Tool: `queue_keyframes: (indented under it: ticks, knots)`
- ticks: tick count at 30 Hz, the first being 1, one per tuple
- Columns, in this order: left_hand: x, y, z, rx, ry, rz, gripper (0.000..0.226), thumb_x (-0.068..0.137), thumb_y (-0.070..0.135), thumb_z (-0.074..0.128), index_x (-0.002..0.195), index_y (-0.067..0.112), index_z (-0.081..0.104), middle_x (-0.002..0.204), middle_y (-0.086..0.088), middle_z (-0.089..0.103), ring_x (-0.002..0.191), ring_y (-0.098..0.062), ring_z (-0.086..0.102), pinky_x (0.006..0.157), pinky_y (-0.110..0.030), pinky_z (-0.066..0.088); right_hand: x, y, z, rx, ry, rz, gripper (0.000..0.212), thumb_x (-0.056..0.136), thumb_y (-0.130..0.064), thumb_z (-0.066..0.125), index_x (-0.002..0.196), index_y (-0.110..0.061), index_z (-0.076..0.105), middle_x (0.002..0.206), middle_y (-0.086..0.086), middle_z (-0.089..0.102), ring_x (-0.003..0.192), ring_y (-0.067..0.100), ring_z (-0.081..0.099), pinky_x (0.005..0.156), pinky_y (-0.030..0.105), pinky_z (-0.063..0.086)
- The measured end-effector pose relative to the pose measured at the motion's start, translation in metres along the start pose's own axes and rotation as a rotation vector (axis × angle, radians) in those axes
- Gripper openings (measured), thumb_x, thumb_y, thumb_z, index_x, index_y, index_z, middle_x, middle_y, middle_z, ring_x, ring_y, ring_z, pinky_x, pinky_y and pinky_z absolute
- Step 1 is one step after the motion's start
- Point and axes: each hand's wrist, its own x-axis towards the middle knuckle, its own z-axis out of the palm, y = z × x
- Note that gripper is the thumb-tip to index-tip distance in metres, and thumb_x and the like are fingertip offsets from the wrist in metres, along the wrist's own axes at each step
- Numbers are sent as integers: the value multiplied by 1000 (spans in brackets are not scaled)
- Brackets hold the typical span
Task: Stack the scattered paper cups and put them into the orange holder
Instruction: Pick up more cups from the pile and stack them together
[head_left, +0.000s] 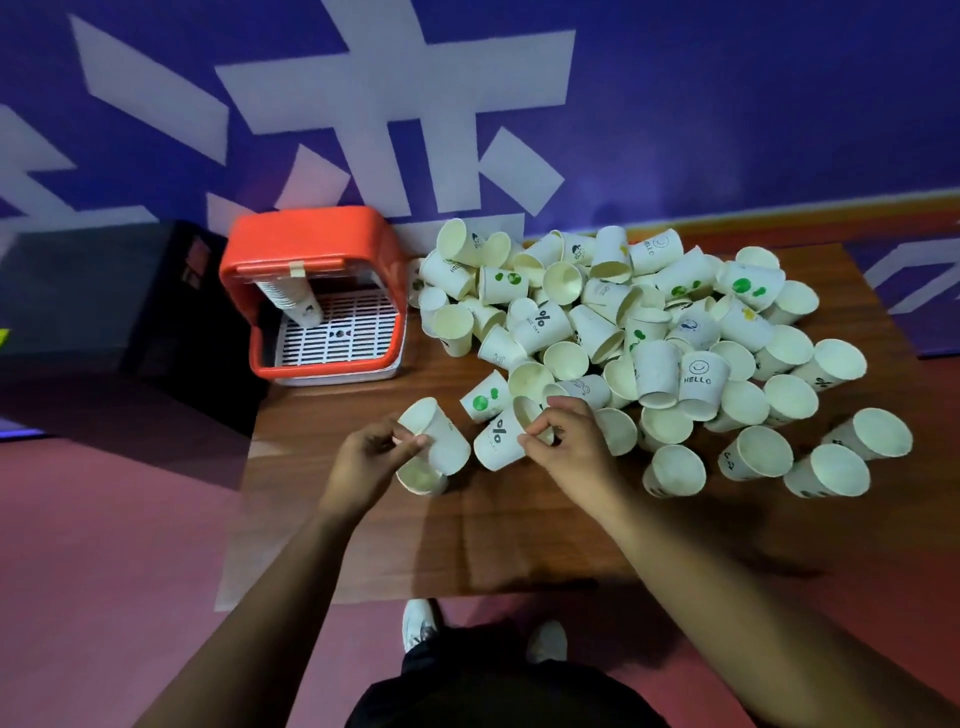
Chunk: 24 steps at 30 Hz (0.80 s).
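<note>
Left hand (371, 460) has its fingers wrapped round a tilted cup (441, 439). Right hand (569, 447) pinches the rim of another cup (524, 410) at the near edge of the big pile (649, 332) on the desk (493, 535). Orange holder (311, 244) sits far left, with a stack (300, 301) already inside.

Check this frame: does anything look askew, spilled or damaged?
The white paper cups lie tumbled in a heap on the brown wooden table, as the task expects. Odder: the stack of nested cups inside the orange plastic holder leans tilted, not upright. No damage shows.
</note>
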Motion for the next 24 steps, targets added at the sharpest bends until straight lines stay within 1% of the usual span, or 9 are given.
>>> queue_keyframes:
  ticks: [2,4,7,10,12,14,17,21,24]
  knots:
    - [3,-6,-10,29,21,25,17,78,21,83,75,8,72,83,5,71,72,-3,62,67,-16,46,4,-9,10,18,-26,1,13,76,-16,78,71,-18,66,109,-13,52,102,-7,52,93,23,42]
    - [9,-18,-17,77,11,34,18,75,21,86,83,17,70,99,1,66,84,-8,63,76,-20,49,6,-16,19,41,-32,1,11,77,-16,77,74,-14,67,102,-18,54,100,-6,54,91,23,42]
    - [17,-36,-18,106,-75,10,49,70,21,90,105,35,59,119,2,61,107,-13,61,88,-26,51,4,-26,26,53,-8,-1,12,79,-15,76,75,-9,66,91,-19,57,97,5,57,84,19,41]
    - [22,-54,-14,246,-164,50,71,65,22,92,123,32,55,121,6,56,112,-17,56,93,-32,49,8,-34,32,29,21,-10,13,78,-17,77,73,-9,67,88,-16,58,93,-5,56,82,12,39]
    - [26,-67,-9,349,-226,68,83,62,30,93,135,24,53,122,6,52,115,-20,52,97,-39,48,9,-40,35,12,16,4,12,77,-19,78,74,-12,69,94,-20,55,97,-14,51,85,6,35]
    - [29,-78,-6,392,-266,112,88,59,32,94,137,20,55,123,5,52,118,-23,51,100,-41,46,8,-43,42,33,8,17,11,76,-25,79,79,-23,68,105,-19,55,107,-7,52,96,19,41]
    - [34,-84,-2,389,-298,157,88,58,29,95,137,21,56,125,3,55,119,-23,51,103,-44,44,7,-46,57,56,9,44,27,73,-31,80,94,-32,63,113,-14,56,110,6,55,98,37,48]
    - [41,-94,-17,379,-434,126,103,68,41,88,154,32,32,151,0,42,142,-26,34,116,-47,32,2,-51,82,49,-44,70,51,70,-34,80,113,-34,53,119,-10,55,112,10,54,97,40,49]
    - [39,-90,-41,213,-468,59,91,81,36,81,154,39,27,157,5,35,144,-16,33,116,-34,33,-1,-52,100,-4,-61,54,65,70,-29,83,124,-34,48,126,-9,52,117,11,51,102,36,45]
